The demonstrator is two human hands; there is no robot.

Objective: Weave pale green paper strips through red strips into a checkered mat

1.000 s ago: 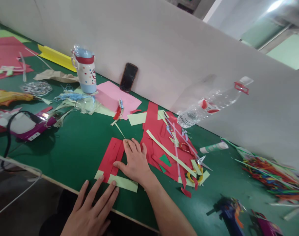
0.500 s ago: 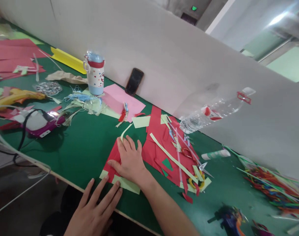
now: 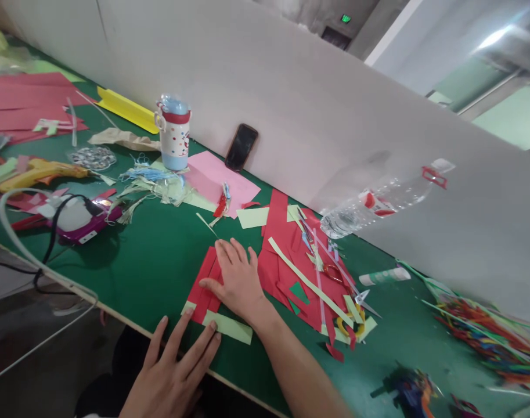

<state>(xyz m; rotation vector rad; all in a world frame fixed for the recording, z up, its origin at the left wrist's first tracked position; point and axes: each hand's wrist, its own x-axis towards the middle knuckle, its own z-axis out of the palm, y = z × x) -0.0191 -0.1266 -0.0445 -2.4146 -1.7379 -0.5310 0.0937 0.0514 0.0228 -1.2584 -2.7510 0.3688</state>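
Folded red paper (image 3: 204,281) lies near the table's front edge, with a pale green paper strip (image 3: 234,330) across its near end. My right hand (image 3: 236,278) presses flat on its right side, fingers stretched toward the back; the part underneath is hidden. Just beyond those fingertips lies a thin pale green strip (image 3: 205,223), its near end close to the fingers. My left hand (image 3: 173,360) rests at the table edge, fingers spread. Its fingertips touch the near end of the red paper and the green strip. Neither hand grips anything.
Right of my hand lie red sheets (image 3: 273,267) with scissors (image 3: 356,319) and paper strips. A plastic bottle (image 3: 378,203) leans on the partition near a glue stick (image 3: 384,276). A phone (image 3: 241,146), flask (image 3: 175,136), yellow glue gun (image 3: 42,173) and purple power strip (image 3: 88,223) also lie about.
The thin green strip beyond my right fingertips was curved upward and now lies straighter, turned to the left. Both hands keep nearly the same places; the view has shifted slightly.
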